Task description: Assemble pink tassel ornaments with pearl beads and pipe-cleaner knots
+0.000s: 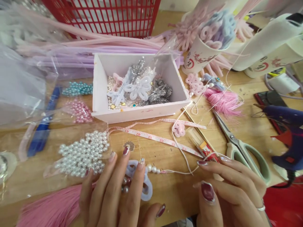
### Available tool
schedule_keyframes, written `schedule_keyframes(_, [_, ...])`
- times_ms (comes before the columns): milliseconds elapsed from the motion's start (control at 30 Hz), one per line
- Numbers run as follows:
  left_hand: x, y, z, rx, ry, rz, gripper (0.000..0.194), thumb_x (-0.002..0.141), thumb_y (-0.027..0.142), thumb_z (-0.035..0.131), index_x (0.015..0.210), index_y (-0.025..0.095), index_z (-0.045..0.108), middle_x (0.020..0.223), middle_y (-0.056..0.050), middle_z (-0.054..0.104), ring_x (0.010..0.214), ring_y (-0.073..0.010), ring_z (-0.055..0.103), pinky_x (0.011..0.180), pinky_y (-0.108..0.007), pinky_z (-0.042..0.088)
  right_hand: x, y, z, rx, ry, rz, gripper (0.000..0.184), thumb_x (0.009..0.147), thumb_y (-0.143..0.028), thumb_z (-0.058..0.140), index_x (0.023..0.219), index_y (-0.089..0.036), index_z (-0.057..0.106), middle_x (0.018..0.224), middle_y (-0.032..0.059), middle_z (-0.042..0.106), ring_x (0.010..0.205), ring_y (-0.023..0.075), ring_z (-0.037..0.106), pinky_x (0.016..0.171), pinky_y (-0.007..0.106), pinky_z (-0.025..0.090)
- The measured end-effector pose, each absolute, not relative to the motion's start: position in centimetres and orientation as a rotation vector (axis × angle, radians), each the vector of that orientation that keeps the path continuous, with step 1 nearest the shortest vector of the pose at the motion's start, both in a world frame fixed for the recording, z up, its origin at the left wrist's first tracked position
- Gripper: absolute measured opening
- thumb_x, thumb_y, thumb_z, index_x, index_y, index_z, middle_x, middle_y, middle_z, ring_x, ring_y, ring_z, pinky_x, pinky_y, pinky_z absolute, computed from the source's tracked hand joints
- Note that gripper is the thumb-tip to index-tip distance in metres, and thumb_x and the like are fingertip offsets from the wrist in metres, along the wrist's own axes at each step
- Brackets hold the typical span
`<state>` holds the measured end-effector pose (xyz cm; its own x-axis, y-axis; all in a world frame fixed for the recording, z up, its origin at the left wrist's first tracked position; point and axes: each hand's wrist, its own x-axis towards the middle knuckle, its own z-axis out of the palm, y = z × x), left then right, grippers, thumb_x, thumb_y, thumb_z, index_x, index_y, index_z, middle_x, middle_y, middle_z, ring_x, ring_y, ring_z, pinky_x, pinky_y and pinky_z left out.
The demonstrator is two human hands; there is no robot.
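Note:
My left hand [115, 189] lies with fingers spread over a pale blue fuzzy-wire loop ornament [147, 189], partly hiding it. Pinkish and grey beads [126, 181] show between the fingers. From the ornament a short row of white pearl beads [153, 169] leads to a thin white cord [176, 171], which runs right and loops up across the table. My right hand [233, 192] rests at the right with fingers loosely stretched, close to the cord and the scissors [239, 145]; I see nothing held in it. A pink tassel [52, 205] is under the left hand's side.
A white box [139, 115] holds beads and fuzzy flowers. White pearls [82, 154] lie on plastic at left. A measuring tape [153, 137], small tube [205, 149], pink flower [179, 129], glue gun [287, 132], paper cup [197, 56] and red basket [111, 19] surround the work area.

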<state>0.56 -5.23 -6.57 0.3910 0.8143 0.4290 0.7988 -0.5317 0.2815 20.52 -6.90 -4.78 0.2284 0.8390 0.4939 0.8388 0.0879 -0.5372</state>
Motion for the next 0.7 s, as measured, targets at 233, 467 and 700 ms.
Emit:
schedule_keyframes(233, [0.5, -5.5, -6.4, 2.561, 1.558, 0.805, 0.041, 0.102, 0.027, 0.05, 0.14, 0.017, 0.062, 0.161, -0.014, 0.05, 0.154, -0.0309, 0.039, 0.128, -0.053, 0.025, 20.9, -7.1, -4.9, -1.708, -1.578, 0.026, 0.022, 0.087, -0.005, 0.058, 0.088, -0.026, 0.064, 0.092, 0.0074, 0.066, 0.1, 0.0334, 0.061, 0.094, 0.056, 0.043])
schedule_keyframes(467, [0.6, -5.5, -6.2, 2.546, 1.558, 0.785, 0.044, 0.102, 0.021, 0.047, 0.144, 0.019, 0.058, 0.169, -0.009, 0.038, 0.156, -0.0283, 0.034, 0.13, -0.049, 0.022, 21.1, -6.6, -4.7, -1.678, -1.685, 0.04, 0.028, 0.083, -0.002, 0.064, 0.1, -0.024, 0.064, 0.099, 0.007, 0.071, 0.094, 0.0286, 0.064, 0.094, 0.053, 0.047])
schedule_keyframes(700, [-2.2, -5.2, -6.2, 2.585, 1.382, 0.916, 0.046, 0.097, 0.02, 0.05, 0.141, 0.027, 0.062, 0.167, 0.0, 0.042, 0.155, -0.0277, 0.037, 0.13, -0.046, 0.026, 20.1, -6.2, -4.2, -1.659, -1.562, 0.031, 0.025, 0.088, -0.001, 0.06, 0.096, -0.024, 0.064, 0.094, 0.0046, 0.073, 0.097, 0.0273, 0.066, 0.094, 0.052, 0.048])
